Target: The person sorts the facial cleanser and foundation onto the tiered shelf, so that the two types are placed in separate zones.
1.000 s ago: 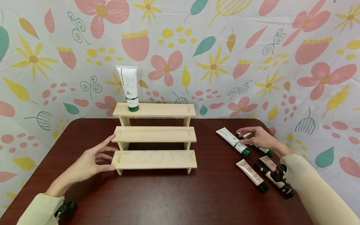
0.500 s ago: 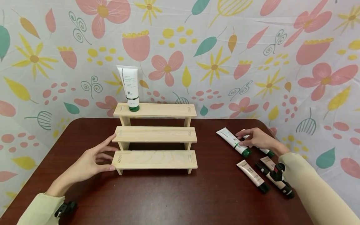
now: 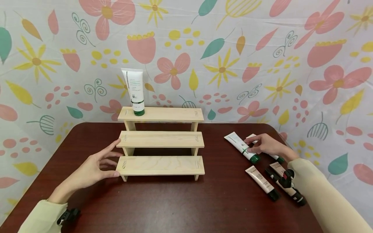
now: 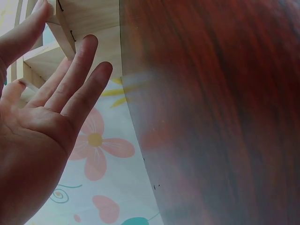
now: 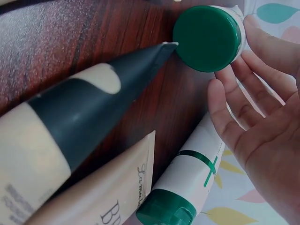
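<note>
Clock directions are taken from the wooden three-tier rack (image 3: pixel 160 138), twelve being toward the patterned wall (image 3: pixel 186 38).

The left hand (image 3: pixel 91 168) is at nine o'clock, thumb on the end of the bottom tier and index finger on the end of the middle tier. Its fingers are extended and grasp nothing; its function is judged to be steadying.

The right hand (image 3: pixel 269 144) is at three o'clock, thumb and fingers at the nearer white tube (image 3: pixel 236 141), which lies on the table (image 3: pixel 163 207) with its green cap toward four o'clock. Whether the fingertips pinch it or merely touch it cannot be determined.

The farther white tube (image 5: pixel 192 161) lies just beside, partly covered by that hand. A beige tube (image 3: pixel 257 178) lies at four o'clock; beyond it are another beige tube (image 5: pixel 103 187) and a black-and-beige tube (image 5: pixel 79 126). The standing tube (image 3: pixel 134 85) is on the top tier at eleven o'clock, cap down.

Step in hand, as judged: picking up the nearer white tube. The next move calls for a firm pinch across its body and a lift that avoids dragging its neighbour.
</note>
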The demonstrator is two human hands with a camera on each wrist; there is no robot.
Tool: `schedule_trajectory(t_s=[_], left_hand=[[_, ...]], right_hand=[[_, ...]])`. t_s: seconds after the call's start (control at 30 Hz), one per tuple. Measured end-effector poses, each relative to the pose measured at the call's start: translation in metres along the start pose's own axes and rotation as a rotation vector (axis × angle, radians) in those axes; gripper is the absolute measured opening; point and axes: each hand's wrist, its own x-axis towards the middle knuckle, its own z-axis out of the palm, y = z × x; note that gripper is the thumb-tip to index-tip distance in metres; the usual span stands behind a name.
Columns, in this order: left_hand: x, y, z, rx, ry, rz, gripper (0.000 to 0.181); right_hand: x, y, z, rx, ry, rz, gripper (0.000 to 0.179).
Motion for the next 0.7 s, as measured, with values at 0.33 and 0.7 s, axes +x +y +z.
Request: schedule_trajectory(t_s=[0.33, 0.7], left_hand=[[-0.001, 0.000, 0.000, 0.002, -0.003, -0.015, 0.110], [0.000, -0.001, 0.000, 0.003, -0.002, -0.020, 0.110]], right_hand=[[0.004, -0.007, 0.006, 0.008, -0.011, -0.007, 0.051], [0.013, -0.009, 0.011, 0.038, -0.024, 0.027, 0.057]])
